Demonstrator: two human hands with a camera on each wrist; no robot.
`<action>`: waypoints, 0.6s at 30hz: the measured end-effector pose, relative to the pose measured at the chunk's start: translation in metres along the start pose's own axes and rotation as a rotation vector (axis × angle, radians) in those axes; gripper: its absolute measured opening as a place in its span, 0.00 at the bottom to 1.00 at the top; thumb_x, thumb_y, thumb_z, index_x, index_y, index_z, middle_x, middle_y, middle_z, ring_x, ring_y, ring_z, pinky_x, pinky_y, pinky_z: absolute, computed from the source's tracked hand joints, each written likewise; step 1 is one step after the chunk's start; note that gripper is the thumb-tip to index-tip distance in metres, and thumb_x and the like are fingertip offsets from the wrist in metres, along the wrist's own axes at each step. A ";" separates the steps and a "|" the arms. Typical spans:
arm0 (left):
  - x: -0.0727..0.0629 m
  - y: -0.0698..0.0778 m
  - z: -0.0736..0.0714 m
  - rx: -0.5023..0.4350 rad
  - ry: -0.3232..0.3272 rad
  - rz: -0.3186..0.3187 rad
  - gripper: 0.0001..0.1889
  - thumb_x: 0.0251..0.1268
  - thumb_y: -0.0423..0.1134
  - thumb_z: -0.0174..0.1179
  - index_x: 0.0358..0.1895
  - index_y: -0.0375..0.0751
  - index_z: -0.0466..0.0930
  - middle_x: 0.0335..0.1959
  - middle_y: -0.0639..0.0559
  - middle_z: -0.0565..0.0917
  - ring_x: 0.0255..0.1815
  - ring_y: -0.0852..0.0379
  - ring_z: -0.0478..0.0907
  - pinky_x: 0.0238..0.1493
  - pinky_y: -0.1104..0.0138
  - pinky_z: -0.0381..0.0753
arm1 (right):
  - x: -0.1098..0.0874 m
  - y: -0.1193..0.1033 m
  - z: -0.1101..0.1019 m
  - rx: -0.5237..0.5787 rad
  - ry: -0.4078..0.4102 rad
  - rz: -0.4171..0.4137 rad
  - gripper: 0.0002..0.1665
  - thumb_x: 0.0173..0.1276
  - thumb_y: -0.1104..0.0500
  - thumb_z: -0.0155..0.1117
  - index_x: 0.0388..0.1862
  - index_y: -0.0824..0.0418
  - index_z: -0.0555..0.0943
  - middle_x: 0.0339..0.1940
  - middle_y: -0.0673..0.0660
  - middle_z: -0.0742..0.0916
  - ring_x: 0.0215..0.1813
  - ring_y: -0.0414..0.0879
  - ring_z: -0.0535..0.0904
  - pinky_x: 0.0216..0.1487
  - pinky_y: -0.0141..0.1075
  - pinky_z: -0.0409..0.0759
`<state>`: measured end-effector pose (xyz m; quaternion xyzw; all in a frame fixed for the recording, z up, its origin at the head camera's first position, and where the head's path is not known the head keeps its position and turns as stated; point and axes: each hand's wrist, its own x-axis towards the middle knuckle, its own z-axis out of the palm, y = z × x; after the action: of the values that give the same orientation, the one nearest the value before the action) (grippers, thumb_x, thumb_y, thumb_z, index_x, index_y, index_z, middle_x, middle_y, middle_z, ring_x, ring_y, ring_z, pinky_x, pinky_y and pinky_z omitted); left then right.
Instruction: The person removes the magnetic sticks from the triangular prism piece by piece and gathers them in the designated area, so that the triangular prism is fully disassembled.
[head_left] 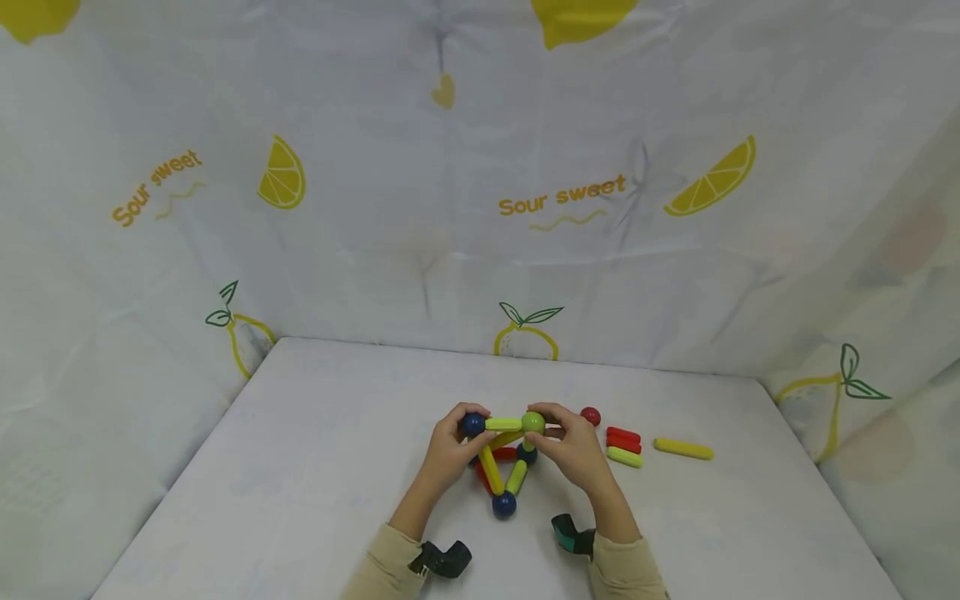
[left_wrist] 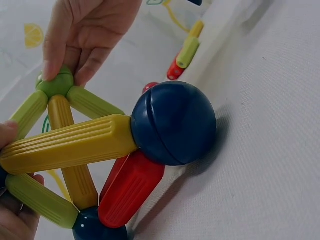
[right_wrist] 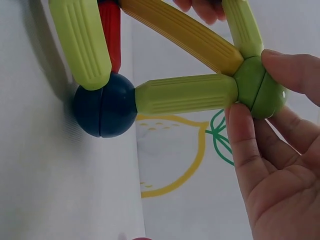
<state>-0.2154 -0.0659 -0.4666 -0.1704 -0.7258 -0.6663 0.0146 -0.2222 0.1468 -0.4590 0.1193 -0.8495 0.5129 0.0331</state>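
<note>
A frame of magnetic rods and balls stands on the table between both hands. My left hand (head_left: 448, 448) pinches its upper left blue ball (head_left: 473, 424) between thumb and fingers. At the upper right, the green ball (head_left: 533, 422) is pinched by my right hand (head_left: 576, 450). A light green rod (head_left: 503, 424) joins these two balls. A yellow rod (head_left: 491, 469) slopes from the left hand's ball to the front blue ball (head_left: 504, 505). Red rods (left_wrist: 132, 190) and blue balls form the base. The right wrist view shows another light green rod (right_wrist: 186, 94) meeting the green ball.
Right of the frame lie a red ball (head_left: 590, 416), red rods (head_left: 623, 440), a light green rod (head_left: 624, 457) and a longer yellow rod (head_left: 683, 448). A lemon-printed white cloth (head_left: 405, 208) hangs behind the table (head_left: 285, 483). Dark devices (head_left: 446, 560) sit at the wrists.
</note>
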 end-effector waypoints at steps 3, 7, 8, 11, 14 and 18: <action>0.000 0.000 0.001 0.002 -0.001 -0.012 0.16 0.62 0.30 0.60 0.51 0.27 0.72 0.51 0.36 0.77 0.54 0.52 0.75 0.55 0.74 0.76 | 0.000 -0.001 -0.001 0.003 -0.003 0.012 0.25 0.58 0.59 0.71 0.55 0.62 0.79 0.51 0.57 0.84 0.53 0.51 0.80 0.50 0.35 0.83; -0.001 0.001 0.001 0.006 -0.006 -0.001 0.13 0.63 0.29 0.60 0.49 0.29 0.73 0.50 0.37 0.77 0.53 0.50 0.76 0.54 0.74 0.77 | -0.001 -0.004 -0.004 0.055 -0.019 0.052 0.25 0.60 0.58 0.69 0.55 0.63 0.78 0.50 0.60 0.84 0.49 0.51 0.83 0.49 0.36 0.83; -0.001 0.002 0.001 0.009 -0.007 0.002 0.13 0.63 0.29 0.60 0.49 0.30 0.73 0.49 0.37 0.77 0.53 0.50 0.76 0.54 0.74 0.76 | -0.001 -0.004 -0.004 0.071 -0.021 0.065 0.24 0.60 0.59 0.69 0.55 0.64 0.78 0.50 0.61 0.84 0.49 0.52 0.83 0.49 0.37 0.83; -0.001 0.001 0.001 0.019 -0.008 0.011 0.12 0.63 0.29 0.60 0.48 0.31 0.73 0.49 0.36 0.77 0.53 0.49 0.76 0.55 0.74 0.76 | -0.001 -0.004 -0.004 0.115 -0.031 0.102 0.24 0.61 0.58 0.69 0.55 0.64 0.78 0.50 0.61 0.84 0.49 0.51 0.82 0.51 0.37 0.83; -0.002 0.001 0.001 0.028 -0.007 0.012 0.12 0.62 0.30 0.60 0.48 0.31 0.74 0.50 0.36 0.77 0.53 0.50 0.76 0.55 0.73 0.77 | 0.001 0.001 -0.004 0.163 -0.036 0.124 0.26 0.59 0.56 0.70 0.55 0.64 0.78 0.50 0.60 0.84 0.52 0.51 0.81 0.54 0.37 0.81; -0.002 0.001 0.002 0.026 -0.007 0.014 0.13 0.62 0.30 0.60 0.48 0.30 0.74 0.50 0.37 0.77 0.52 0.52 0.76 0.55 0.73 0.77 | 0.002 0.004 -0.005 0.222 -0.047 0.156 0.27 0.59 0.56 0.70 0.55 0.66 0.78 0.51 0.61 0.84 0.53 0.52 0.81 0.55 0.39 0.81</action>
<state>-0.2132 -0.0644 -0.4663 -0.1776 -0.7332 -0.6561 0.0192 -0.2256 0.1524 -0.4600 0.0676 -0.7948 0.6018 -0.0402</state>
